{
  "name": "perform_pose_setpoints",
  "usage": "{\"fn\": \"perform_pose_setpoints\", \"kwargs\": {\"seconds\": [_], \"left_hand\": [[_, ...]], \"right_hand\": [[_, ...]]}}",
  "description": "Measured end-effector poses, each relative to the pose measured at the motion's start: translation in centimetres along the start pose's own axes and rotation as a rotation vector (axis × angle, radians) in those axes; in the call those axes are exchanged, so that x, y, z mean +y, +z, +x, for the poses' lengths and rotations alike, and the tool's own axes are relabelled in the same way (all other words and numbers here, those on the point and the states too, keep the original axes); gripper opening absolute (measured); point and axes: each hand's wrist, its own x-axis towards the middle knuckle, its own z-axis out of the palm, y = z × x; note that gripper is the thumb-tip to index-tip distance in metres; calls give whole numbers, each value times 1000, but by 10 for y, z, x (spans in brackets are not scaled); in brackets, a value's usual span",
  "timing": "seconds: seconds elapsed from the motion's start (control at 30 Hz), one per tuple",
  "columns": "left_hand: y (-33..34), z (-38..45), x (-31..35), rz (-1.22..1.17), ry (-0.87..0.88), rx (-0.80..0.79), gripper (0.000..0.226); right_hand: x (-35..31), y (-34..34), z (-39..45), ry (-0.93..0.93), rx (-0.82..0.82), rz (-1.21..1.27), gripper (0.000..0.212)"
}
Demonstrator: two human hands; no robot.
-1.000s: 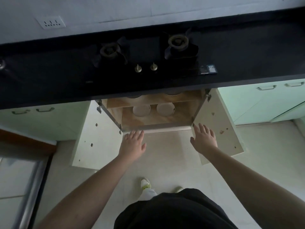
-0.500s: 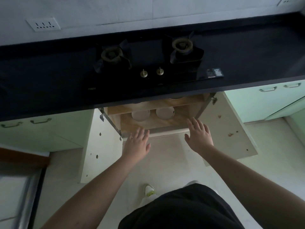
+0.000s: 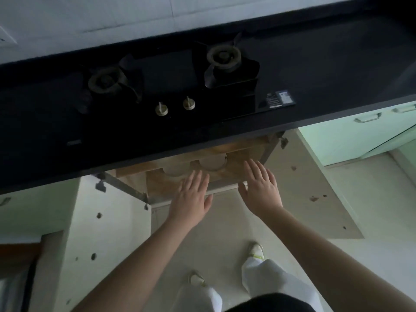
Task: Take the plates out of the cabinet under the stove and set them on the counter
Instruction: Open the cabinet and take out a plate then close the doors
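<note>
Two pale round plates, one on the left (image 3: 176, 171) and one on the right (image 3: 212, 162), sit side by side inside the open wooden cabinet (image 3: 236, 171) under the black stove (image 3: 171, 86). The counter edge hides their far halves. My left hand (image 3: 191, 200) reaches in with fingers spread, its fingertips just short of the left plate. My right hand (image 3: 262, 186) is also spread flat, at the cabinet's front lip to the right of the plates. Neither hand holds anything.
Both cabinet doors stand swung wide: the left door (image 3: 94, 233) and the right door (image 3: 315, 199). The black counter (image 3: 337, 70) stretches right of the burners. Pale green cabinets (image 3: 351, 136) flank the opening. My feet are on the tiled floor (image 3: 213, 239).
Both hands have moved forward and closer together toward the plates. My head has come nearer, so the counter edge now covers more of the cabinet.
</note>
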Motion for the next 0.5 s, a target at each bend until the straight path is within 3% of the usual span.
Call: {"fn": "perform_pose_setpoints", "kwargs": {"seconds": [0.17,0.33,0.5], "left_hand": [[43,70,-6,-8,14,-42,69],[92,128,-23,28,16,61,68],[146,180,-36,19,-13,116,68]], "right_hand": [[19,52,55,10,40,57,59],[42,112,113,-38,6,15,58],[62,165,175,31,91,28,62]]}}
